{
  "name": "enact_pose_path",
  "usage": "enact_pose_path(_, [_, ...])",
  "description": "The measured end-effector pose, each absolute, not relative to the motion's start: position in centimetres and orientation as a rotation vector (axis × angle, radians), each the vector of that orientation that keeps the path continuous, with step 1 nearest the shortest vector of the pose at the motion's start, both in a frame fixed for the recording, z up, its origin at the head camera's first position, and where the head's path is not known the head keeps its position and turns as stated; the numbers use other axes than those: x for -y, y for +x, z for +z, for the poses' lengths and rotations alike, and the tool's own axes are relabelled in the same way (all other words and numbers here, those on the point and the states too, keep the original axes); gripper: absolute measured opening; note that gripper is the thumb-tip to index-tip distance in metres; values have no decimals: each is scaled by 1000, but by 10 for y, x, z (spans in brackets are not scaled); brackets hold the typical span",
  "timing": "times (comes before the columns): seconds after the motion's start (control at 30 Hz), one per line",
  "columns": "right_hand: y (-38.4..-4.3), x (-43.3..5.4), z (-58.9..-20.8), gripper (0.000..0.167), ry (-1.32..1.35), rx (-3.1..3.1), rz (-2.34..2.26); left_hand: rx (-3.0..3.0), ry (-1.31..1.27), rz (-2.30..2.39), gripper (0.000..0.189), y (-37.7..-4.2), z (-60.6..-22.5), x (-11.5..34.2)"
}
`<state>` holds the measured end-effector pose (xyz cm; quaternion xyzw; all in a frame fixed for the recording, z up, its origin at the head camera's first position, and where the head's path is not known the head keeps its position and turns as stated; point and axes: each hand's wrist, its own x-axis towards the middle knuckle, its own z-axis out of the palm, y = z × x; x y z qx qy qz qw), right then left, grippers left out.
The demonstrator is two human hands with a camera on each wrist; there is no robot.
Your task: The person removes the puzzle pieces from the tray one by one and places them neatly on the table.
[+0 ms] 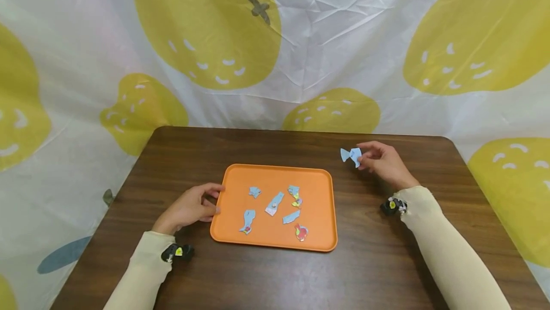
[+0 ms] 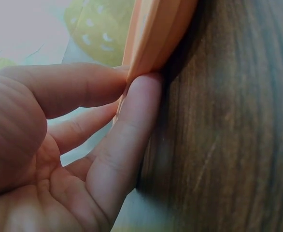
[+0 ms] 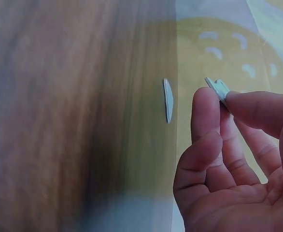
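An orange tray lies on the table, and my left hand pinches its left rim between thumb and fingers. The left wrist view shows the tray's edge between those fingertips. Beyond the tray's upper right corner, my right hand pinches a small light-blue cut-out piece between thumb and finger. The right wrist view shows this held piece tilted, mostly edge-on. Just left of it, a second light-blue piece lies on the table, seen as a thin sliver from the right wrist.
Several cut-out pieces lie spread on the tray, among them a blue one with a pink end, a plain blue strip and a red one. Behind the dark wooden table hangs a lemon-print curtain.
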<state>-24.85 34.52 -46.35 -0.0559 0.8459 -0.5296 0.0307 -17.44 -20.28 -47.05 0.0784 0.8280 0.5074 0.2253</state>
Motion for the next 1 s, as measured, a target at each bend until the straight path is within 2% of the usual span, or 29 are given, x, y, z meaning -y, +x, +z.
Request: enact_pose_path(1.0, [-280,-372,-474,49,-1,-2657,-1427,-2258,164,1425,59,-177,-474,205])
